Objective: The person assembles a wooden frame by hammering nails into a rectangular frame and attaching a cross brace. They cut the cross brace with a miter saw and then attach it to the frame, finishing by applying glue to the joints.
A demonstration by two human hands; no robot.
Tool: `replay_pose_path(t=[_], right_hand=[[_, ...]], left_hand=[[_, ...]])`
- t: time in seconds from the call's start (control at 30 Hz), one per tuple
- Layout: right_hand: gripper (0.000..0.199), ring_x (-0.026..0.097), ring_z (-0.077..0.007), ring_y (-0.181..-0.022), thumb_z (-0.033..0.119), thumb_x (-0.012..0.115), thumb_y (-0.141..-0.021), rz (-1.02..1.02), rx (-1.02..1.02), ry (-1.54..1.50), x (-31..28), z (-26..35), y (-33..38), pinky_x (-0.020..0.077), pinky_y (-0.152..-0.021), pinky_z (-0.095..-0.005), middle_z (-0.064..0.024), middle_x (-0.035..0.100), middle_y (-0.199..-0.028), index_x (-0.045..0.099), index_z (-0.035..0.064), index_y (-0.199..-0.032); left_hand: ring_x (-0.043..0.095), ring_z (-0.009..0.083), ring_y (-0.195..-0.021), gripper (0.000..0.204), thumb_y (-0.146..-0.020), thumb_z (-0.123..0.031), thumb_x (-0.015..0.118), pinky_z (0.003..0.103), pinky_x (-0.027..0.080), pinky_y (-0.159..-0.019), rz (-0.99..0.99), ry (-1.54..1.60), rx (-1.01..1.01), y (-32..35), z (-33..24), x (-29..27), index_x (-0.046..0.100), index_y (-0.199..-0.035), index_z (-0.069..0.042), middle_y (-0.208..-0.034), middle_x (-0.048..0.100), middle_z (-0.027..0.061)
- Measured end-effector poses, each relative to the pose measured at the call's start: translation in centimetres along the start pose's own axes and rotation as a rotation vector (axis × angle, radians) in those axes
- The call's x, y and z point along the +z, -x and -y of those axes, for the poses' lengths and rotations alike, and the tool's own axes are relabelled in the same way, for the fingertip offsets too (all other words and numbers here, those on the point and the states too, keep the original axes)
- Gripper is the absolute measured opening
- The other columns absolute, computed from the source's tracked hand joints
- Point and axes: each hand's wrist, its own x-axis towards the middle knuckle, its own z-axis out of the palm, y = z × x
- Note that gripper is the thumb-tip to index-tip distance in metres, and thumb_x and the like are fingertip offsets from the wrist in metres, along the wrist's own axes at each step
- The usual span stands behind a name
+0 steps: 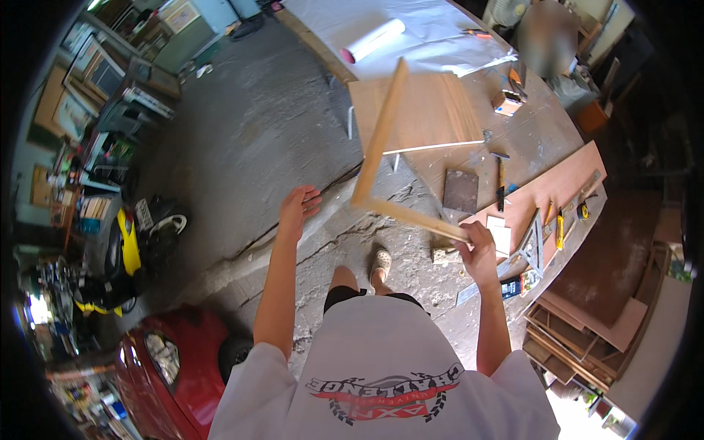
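Observation:
My right hand (478, 251) grips one end of an L-shaped wooden frame piece (419, 216), made of two light strips joined at a corner. The frame is held up in the air, and its far strip overlaps the view of a plywood panel (433, 110) on the worktable. To the left of the corner, my left hand (299, 209) is raised with its fingers stretched out and nothing in it. Below the right hand lie a metal set square (534, 248) and a small white tile-like piece (499, 236).
On the worktable (546, 132) are a hammer (502, 180), a dark square block (460, 189), a yellow utility knife (559, 231), a tape measure (583, 211) and a white roll (374, 40). A red car (176, 359) and a yellow-black motorcycle (128, 246) stand left. Another person (548, 37) is beyond the table.

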Motion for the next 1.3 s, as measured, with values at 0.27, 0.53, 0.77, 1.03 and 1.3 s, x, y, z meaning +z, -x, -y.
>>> replay_pose_path(t=[0.27, 0.53, 0.77, 1.03, 1.3], right_hand=[[0.022, 0.057, -0.0294, -0.075, 0.004, 0.074, -0.085, -0.273, 0.460, -0.020, -0.7, -1.4, -2.4, 0.0455, -0.068, -0.0383, -0.0151, 0.059, -0.084, 0.063, -0.0003, -0.103], [0.034, 0.050, -0.0162, -0.073, 0.022, 0.075, -0.092, -0.594, 1.009, 0.005, 4.1, 1.5, -3.4, 0.0426, -0.065, -0.0313, -0.0067, 0.057, -0.082, 0.064, -0.0018, -0.113], [0.022, 0.043, -0.0084, -0.071, 0.021, 0.068, -0.098, -0.916, 1.136, 0.005, 6.7, 3.1, -4.5, 0.0393, -0.063, -0.0252, -0.0006, 0.051, -0.080, 0.062, 0.0005, -0.104], [0.022, 0.053, -0.0097, -0.083, 0.020, 0.060, -0.104, -1.171, 0.990, 0.094, 3.7, 0.5, -7.5, 0.0454, -0.074, -0.0250, -0.0018, 0.059, -0.091, 0.059, 0.0011, -0.114], [0.037, 0.057, -0.0193, -0.098, 0.030, 0.048, -0.108, -1.194, 0.952, 0.219, 1.9, -1.6, -6.6, 0.0460, -0.086, -0.0332, -0.0118, 0.063, -0.110, 0.056, -0.0023, -0.125]], left_hand=[[0.063, 0.0197, -0.108, 0.042, -0.103, -0.034, 0.053, 0.037, 0.051, -0.091, 0.125, -0.201, -0.159, -22.5, 3.0, 10.4, 0.054, -0.135, -0.006, -0.121, 0.067, 0.0088], [0.064, 0.0219, -0.087, 0.055, -0.094, -0.006, 0.052, 0.034, 0.053, -0.075, 0.376, 0.413, 0.238, -22.6, -0.9, 14.7, 0.048, -0.149, -0.008, -0.119, 0.066, 0.0141], [0.063, 0.0257, -0.070, 0.054, -0.081, 0.001, 0.069, 0.040, 0.051, -0.067, 0.582, -0.739, 1.414, -23.6, -11.4, 16.9, 0.064, -0.134, -0.009, -0.097, 0.067, 0.0112], [0.064, 0.0158, -0.093, 0.016, -0.078, -0.019, 0.081, 0.049, 0.044, -0.087, 0.717, -0.760, 2.060, -25.3, -26.9, 34.5, 0.072, -0.091, -0.022, -0.100, 0.067, -0.0020], [0.052, 0.0198, -0.056, 0.037, -0.094, -0.038, 0.072, 0.031, 0.043, -0.057, 0.579, -0.759, 1.737, -25.2, -41.7, 42.0, 0.066, -0.084, -0.003, -0.066, 0.058, 0.0107]])
